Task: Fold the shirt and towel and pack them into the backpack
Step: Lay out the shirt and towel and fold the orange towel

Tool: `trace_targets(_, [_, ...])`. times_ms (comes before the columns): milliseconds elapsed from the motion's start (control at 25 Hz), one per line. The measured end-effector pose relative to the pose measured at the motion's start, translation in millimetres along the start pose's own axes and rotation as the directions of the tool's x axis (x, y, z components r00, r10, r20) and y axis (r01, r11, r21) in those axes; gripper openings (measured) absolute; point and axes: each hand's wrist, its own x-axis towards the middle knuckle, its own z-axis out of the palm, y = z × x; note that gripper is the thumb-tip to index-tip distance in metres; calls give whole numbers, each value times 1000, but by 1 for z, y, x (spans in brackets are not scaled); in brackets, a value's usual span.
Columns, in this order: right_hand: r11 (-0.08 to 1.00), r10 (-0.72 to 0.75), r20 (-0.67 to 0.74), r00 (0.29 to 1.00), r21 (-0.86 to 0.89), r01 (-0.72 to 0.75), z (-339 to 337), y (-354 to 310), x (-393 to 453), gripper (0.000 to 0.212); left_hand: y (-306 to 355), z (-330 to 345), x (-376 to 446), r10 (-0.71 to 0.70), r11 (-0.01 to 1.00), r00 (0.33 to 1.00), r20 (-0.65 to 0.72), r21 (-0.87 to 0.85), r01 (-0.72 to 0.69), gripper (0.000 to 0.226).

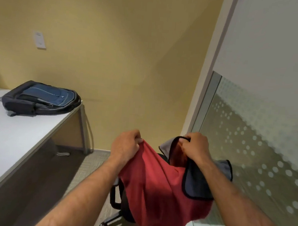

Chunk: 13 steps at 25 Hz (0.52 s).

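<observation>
Here, the fingers of the left hand (125, 145) are curled tight, pinching a bunched edge of the red shirt (156, 185) at its upper left. The right hand (196, 146) does the same on the other side: its fingers are clamped over the black-trimmed edge of the grey towel (197, 185), and the shirt's upper right edge seems caught in that same grip, though the towel hides just how. Both forearms reach in from the near side, bare, the hands level with each other and well apart.

Between the two hands the shirt hangs in a sagging sheet, its top edge running left to right and its length falling straight down toward the floor. The towel droops over the right wrist, one part folded toward the near side, another corner sticking out to the far right.

Behind and under the shirt stands a black office chair (117, 200), its armrest and one castor showing on the left. The floor (89, 170) is grey carpet.

To the left is a white table (16, 137), and on its far right corner the backpack (39, 98) lies flat, dark with a blue front panel, its long axis running left to right, well apart from the hands. The far wall (114, 46) is yellow with a white switch plate (39, 40). On the right stands a frosted glass partition (259, 140) patterned with dots, set in a pale frame.
</observation>
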Motion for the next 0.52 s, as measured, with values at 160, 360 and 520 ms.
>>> trace_targets(160, [985,-91,-8,996,149,91,0,-53,15,16,0,-45,11,-4,999,994,-113,-49,-1,5])
trace_targets(360, [942,-211,-22,977,263,209,8,-130,33,19,-10,-108,25,-119,986,948,-296,-146,78,2])
trace_targets(520, [894,-295,-19,955,348,283,24,-198,37,21,-40,-165,41,-139,985,914,-381,-150,87,2])
